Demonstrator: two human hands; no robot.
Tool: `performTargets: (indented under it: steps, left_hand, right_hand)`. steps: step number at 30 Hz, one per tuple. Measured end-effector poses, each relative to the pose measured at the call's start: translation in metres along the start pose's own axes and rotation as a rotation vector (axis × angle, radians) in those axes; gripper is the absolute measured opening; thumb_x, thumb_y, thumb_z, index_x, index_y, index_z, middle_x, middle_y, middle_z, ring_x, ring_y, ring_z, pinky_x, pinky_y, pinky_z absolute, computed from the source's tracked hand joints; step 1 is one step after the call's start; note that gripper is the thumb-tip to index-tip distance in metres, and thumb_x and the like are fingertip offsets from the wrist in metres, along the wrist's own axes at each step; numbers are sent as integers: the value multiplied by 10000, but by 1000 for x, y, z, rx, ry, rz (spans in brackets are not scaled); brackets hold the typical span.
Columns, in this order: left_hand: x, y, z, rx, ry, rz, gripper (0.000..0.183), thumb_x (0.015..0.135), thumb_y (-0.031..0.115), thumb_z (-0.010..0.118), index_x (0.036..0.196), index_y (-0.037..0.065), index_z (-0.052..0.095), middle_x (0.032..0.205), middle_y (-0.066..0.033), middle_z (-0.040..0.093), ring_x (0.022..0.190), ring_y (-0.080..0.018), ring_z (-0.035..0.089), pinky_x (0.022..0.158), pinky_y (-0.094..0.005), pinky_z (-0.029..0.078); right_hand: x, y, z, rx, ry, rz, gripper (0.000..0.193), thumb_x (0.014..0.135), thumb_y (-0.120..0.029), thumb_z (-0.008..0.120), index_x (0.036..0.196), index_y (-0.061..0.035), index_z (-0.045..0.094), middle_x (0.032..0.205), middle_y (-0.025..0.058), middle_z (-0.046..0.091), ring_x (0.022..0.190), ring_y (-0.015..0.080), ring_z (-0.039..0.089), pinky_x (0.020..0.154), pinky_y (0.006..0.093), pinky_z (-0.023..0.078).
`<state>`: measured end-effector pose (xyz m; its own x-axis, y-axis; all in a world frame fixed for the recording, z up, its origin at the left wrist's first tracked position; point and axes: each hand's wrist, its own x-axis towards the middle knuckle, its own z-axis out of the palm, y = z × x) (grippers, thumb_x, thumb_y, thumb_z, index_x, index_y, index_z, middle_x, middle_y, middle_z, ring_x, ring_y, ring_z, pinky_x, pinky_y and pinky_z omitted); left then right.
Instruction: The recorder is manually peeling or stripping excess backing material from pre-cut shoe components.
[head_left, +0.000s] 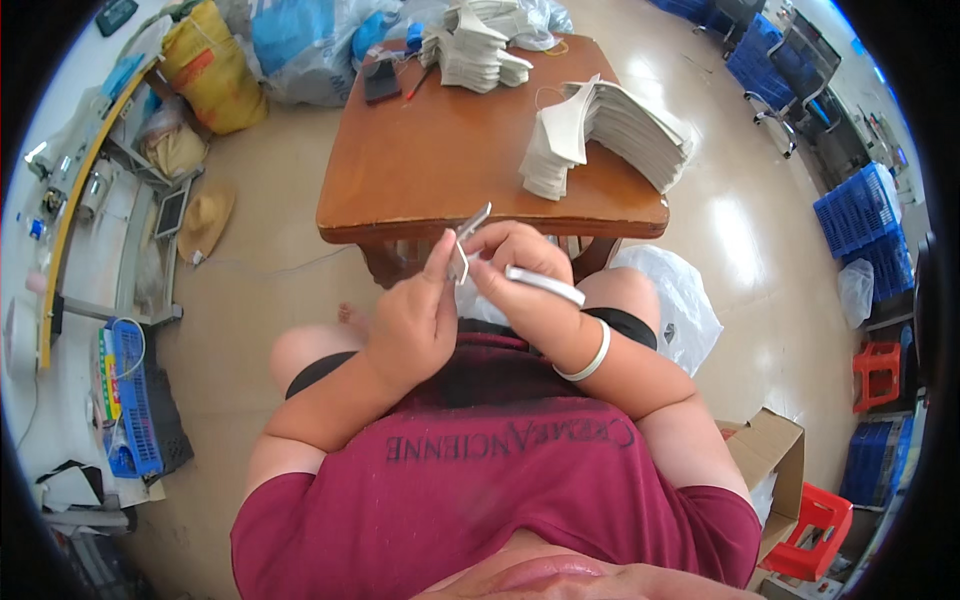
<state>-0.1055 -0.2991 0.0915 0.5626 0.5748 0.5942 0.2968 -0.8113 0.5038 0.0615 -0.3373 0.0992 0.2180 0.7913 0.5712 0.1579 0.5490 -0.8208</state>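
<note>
"What do I have on the feed?"

"I see the brown desk (430,165), bearing two stacks of pale curved pieces, one near (640,130), one far (478,50). At its near edge, the left hand (412,318) and right hand (535,258) meet."

"And the fingers (442,254)?"

"The left's pinch a thin piece; the right's curl about a white bar (545,285), just beside it."

"How does the piece lie?"

"Between both sets of fingertips, left nearer, I judge; long axis slanting away rightward. It looks flat, pale grey (474,221)."

Pale piece (462,264) partly out of sight in the hands (412,318)
</note>
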Motion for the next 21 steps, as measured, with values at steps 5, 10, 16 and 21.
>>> performTargets:
  steps: [5, 10, 16, 21]
  left_hand:
    - [1, 3, -10, 115, -17, 80, 607, 827, -67, 564, 1419, -5, 443, 941, -175, 677, 732, -334, 636, 668, -413, 488]
    - [-3, -1, -8, 65, -23, 112, 631, 823, -86, 547, 1435, 18, 437, 1039, -171, 653, 747, -320, 623, 683, -399, 489]
    - [-5, -4, -12, 83, -71, 135, 671, 769, -99, 548, 1423, 9, 444, 1256, -197, 621, 861, -326, 663, 724, -404, 506]
    - [-6, -1, -14, 74, -86, 116, 672, 765, -103, 544, 1421, 10, 450, 1273, -192, 616, 924, -327, 671, 738, -405, 514]
  right_hand:
    - [0, -8, -5, 693, 81, 642, 195, 862, 29, 688, 720, -54, 583, 963, 104, 675, 837, 154, 591, 771, 289, 461]
    - [-5, -3, -6, 722, 25, 666, 184, 856, -8, 716, 762, -53, 565, 948, 86, 677, 853, 143, 618, 752, 263, 476]
    - [-5, -11, -4, 731, 63, 718, 186, 843, 12, 716, 754, -58, 569, 905, 95, 683, 832, 151, 630, 738, 266, 481]
    - [-7, -10, -1, 610, 49, 631, 201, 833, -3, 733, 734, -51, 565, 868, 64, 671, 797, 132, 612, 702, 263, 476]
